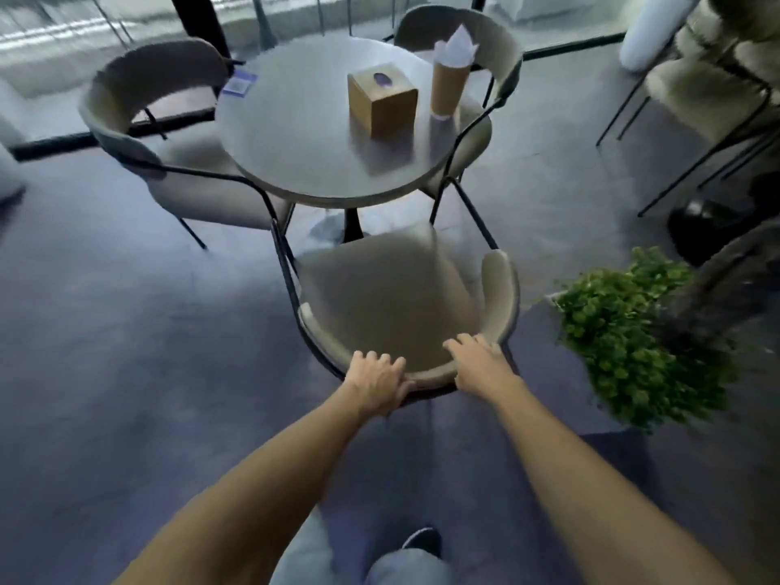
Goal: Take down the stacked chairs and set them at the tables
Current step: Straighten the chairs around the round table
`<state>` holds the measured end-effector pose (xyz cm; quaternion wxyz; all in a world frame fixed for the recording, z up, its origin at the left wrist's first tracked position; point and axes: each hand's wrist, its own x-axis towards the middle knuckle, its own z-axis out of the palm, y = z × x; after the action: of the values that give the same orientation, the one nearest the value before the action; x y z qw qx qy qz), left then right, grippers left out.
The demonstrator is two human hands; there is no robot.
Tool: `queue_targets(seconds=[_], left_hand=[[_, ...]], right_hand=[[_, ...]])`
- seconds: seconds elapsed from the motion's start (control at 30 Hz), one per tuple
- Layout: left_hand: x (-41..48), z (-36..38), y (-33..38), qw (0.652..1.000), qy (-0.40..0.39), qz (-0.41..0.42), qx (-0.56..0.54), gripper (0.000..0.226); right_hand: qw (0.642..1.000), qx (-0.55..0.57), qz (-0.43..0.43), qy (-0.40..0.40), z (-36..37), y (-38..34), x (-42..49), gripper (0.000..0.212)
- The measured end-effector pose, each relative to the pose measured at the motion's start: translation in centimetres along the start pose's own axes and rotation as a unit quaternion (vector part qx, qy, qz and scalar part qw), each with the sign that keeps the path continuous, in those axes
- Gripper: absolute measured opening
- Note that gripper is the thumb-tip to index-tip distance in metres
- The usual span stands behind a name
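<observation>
A beige padded chair (380, 289) with a curved backrest and thin black legs stands on the floor in front of me, its seat facing the round grey table (295, 133). My left hand (375, 380) grips the top of the backrest, fingers curled over its rim. To its right, my right hand (477, 361) rests on the same rim, fingers over the edge. Two more matching chairs stand at the table: one on the left (160, 120) and one at the back right (472, 40). Stacked fuzzy chairs (726, 69) stand at the upper right.
On the table sit a wooden tissue box (382, 101), a brown cup with a paper napkin (449, 82) and a small card (239, 83). A green potted plant (633, 339) stands close on the right. Glass walls run behind the table. Grey floor spreads to the left.
</observation>
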<state>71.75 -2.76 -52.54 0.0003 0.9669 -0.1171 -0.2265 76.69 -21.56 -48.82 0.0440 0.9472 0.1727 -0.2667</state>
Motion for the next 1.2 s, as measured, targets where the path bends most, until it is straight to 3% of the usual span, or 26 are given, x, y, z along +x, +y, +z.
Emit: queue_targets(seconds=[0.23,0.3,0.4,0.63,1.2], left_hand=[[0.3,3.5,3.6,0.998,0.015,-0.064,0.005,0.039],[0.9,4.0,4.0,0.997,0.009,-0.072,-0.016,0.049],[1.3,4.2,3.7,0.998,0.023,-0.057,-0.032,0.057],[1.3,4.5,3.5,0.997,0.053,-0.042,-0.048,0.038],[4.4,3.0,3.9,0.993,0.077,-0.058,-0.072,0.031]], right_hand=[[0.994,-0.077,-0.08,0.015,4.9,2.8,1.9,0.041],[0.991,-0.089,-0.09,0.046,5.7,3.6,2.6,0.038],[0.989,-0.097,-0.085,0.075,6.2,3.7,3.2,0.032],[0.988,-0.097,-0.067,0.099,6.5,3.2,2.8,0.031],[0.989,-0.098,-0.047,0.102,5.0,4.8,5.7,0.033]])
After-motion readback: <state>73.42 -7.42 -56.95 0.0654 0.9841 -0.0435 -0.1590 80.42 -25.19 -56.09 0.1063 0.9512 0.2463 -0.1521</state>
